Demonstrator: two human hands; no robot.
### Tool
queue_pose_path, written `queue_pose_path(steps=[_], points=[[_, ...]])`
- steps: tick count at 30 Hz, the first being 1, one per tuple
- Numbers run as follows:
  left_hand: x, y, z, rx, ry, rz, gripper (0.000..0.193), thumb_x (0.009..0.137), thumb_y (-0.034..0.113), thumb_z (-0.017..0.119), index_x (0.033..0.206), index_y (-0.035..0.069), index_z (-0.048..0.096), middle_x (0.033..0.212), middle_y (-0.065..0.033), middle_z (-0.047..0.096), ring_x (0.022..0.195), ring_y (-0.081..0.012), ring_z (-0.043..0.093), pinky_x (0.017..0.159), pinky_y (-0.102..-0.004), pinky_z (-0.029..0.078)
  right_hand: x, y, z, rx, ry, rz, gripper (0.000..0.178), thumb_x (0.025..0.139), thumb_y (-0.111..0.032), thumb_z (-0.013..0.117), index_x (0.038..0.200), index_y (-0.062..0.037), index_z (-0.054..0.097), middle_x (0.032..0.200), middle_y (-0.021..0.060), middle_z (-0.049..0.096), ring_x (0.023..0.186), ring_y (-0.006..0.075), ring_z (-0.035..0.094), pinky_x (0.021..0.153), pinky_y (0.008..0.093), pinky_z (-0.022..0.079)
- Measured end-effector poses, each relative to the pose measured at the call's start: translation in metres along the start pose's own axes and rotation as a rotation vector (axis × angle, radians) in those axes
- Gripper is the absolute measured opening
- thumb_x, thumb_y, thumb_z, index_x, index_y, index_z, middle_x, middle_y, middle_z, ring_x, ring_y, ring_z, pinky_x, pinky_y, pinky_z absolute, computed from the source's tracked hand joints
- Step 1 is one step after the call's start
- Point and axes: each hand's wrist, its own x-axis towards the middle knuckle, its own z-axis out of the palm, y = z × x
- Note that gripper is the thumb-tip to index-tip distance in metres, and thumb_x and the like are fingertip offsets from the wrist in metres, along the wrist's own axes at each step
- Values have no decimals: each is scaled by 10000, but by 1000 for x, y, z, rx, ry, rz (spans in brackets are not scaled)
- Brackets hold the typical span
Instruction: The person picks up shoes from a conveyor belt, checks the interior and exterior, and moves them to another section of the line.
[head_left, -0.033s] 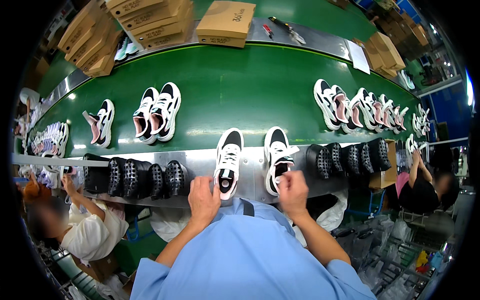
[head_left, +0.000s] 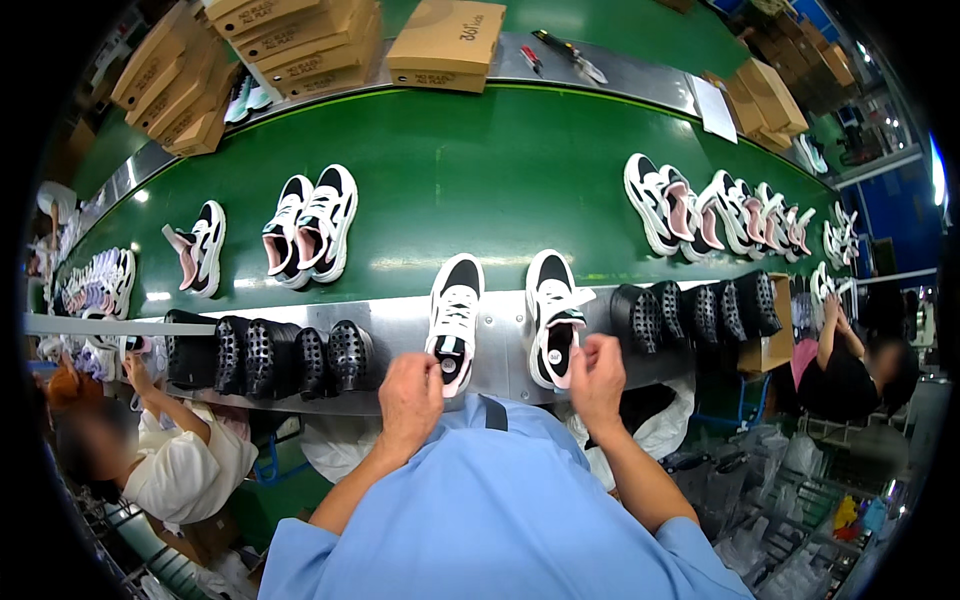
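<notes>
Two white sneakers with black toes lie toes-away on the metal edge strip before me. My left hand [head_left: 409,400] is curled at the heel of the left sneaker [head_left: 457,305], thumb against its collar. A round label shows on the insole there. Beside the heel opening of the right sneaker [head_left: 550,305], my right hand [head_left: 598,383] has its fingers bent together in a pinch. What they hold, if anything, is hidden. The right sneaker's tongue and strap stick out to the side, and its insole also carries a round label.
Black studded shoe-shaped pieces [head_left: 272,357] line the metal strip left, with more [head_left: 703,317] right. Other sneakers [head_left: 325,225] stand on the green table [head_left: 480,170]. Beyond are shoe boxes [head_left: 447,40], a red-handled tool [head_left: 532,60] and paper [head_left: 712,108]. Co-workers sit at both sides.
My right hand has moved slightly right and up, off the opening of the right sneaker, whose insole label now shows. My left hand stays at the left sneaker's heel.
</notes>
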Motion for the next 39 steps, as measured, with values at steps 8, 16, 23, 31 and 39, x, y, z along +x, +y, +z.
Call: queue_pose_path(steps=[8,16,23,31,39], points=[[56,70,93,131,-515,194,242,916,125,621,1066,-62,594,840,-243,701,805,-447,717,719,-506,583,-8,0,44,345,-286,583,499,874,-212,816,1248,25,585,1077,177,655,997,324,648,896,437,540],[70,55,111,97,-406,166,221,781,35,684,970,-66,628,855,-281,715,792,-434,736,743,-492,604,50,25,38,55,-211,-583,356,764,-67,664,1120,-64,662,1109,119,666,1111,382,598,985,474,474],[60,68,95,26,-347,174,344,862,45,672,1175,-38,558,874,-283,684,812,-471,697,723,-530,564,45,-5,38,108,-222,-600,315,772,-89,690,1061,-29,580,1088,128,647,958,358,631,887,492,493],[62,115,75,121,-172,726,447,782,77,716,1225,66,663,1155,-115,635,1074,-316,620,850,-413,548,-5,13,53,210,-295,289,312,906,-269,713,1045,-11,605,976,242,707,906,469,670,786,543,522],[84,86,84,143,-376,934,305,780,116,665,1068,21,702,1175,-118,651,1122,-292,610,932,-380,537,-7,30,69,279,-286,348,300,928,-254,622,878,41,637,882,308,697,863,517,675,772,566,527]])
